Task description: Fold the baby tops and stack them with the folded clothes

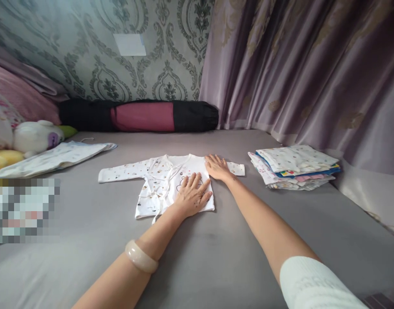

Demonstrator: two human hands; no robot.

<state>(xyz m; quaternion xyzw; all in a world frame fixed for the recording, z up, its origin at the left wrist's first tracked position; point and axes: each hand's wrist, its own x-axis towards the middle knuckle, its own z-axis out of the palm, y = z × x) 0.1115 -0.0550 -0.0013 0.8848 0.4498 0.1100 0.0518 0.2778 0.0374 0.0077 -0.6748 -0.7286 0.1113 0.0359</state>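
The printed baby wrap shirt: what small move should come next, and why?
Perhaps fold the sleeve beyond the right hand inward: the baby wrap shirt lies flat with both sleeves spread, that hand rests by the sleeve's shoulder, and the left hand lies on the front.

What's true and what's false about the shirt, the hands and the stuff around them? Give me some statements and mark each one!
1. The left hand and right hand both lie on the white shirt. True.
2. The bracelet is on the right arm. False: it is around the left arm.
3. The long bag is black and dark pink. True.
4. The pile of folded cloths is left of the shirt. False: it is to the right.
5. The curtain has golden patterns. True.
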